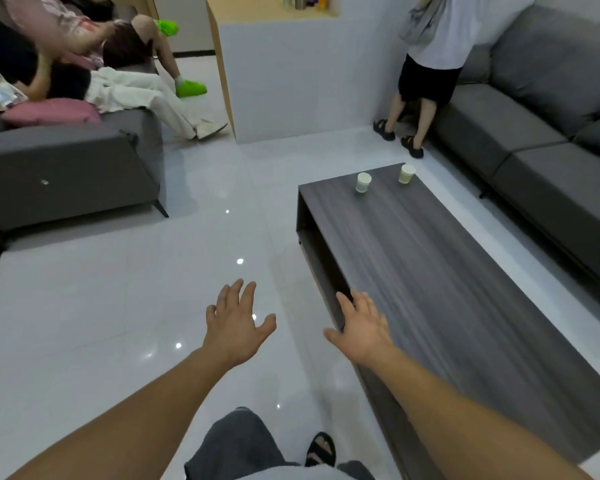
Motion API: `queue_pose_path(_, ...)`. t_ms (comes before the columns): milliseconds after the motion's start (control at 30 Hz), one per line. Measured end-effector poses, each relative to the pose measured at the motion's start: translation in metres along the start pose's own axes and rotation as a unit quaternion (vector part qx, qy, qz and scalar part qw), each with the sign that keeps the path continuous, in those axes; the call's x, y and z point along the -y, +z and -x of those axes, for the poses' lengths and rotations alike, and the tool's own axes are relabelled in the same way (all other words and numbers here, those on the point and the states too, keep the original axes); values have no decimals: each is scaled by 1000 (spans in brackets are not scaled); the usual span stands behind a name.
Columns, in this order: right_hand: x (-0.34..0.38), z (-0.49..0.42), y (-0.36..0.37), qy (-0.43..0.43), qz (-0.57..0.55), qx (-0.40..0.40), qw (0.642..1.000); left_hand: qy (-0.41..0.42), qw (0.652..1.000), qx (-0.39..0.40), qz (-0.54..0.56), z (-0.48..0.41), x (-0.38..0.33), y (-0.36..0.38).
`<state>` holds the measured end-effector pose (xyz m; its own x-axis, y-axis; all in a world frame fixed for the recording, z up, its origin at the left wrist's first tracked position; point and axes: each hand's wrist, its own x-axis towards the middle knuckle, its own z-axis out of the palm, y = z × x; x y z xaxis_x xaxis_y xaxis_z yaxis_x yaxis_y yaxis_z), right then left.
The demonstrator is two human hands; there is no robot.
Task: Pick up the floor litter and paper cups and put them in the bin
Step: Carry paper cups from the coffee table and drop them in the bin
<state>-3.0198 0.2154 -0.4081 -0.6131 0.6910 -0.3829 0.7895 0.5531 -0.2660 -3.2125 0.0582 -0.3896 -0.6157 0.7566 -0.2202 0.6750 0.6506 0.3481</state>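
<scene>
Left hand: I held fingers spread, empty.
Right hand: fingers spread over worktop edge.
Paper cups: stood upright, upper centre.

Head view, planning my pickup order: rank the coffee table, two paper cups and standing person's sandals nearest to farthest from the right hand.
1. Coffee table: its left edge is right by the right hand.
2. Left cup and right cup, at the table's far end: too close to call.
3. Sandals: on the floor beyond the table.
</scene>
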Motion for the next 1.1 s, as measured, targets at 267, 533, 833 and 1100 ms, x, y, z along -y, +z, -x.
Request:
queue_pose_path(267, -4, -159, -54, 20, -9, -8, 1000, 33, 999, 13, 6, -183, -18, -13)
queue_pose_path(533, -16, -293, -110, 103, -25, -3, 994, 96, 995, 21, -4, -368, -45, -56)
queue_pose_path(833, -61, -449, -151, 147, -53, 24, 987, 140, 987, 75, -31, -529, -103, -52)
queue_pose_path(1100, -142, -637, -191, 135, -28, 37, 990, 153, 978, 145, -3, -680, -180, -7)
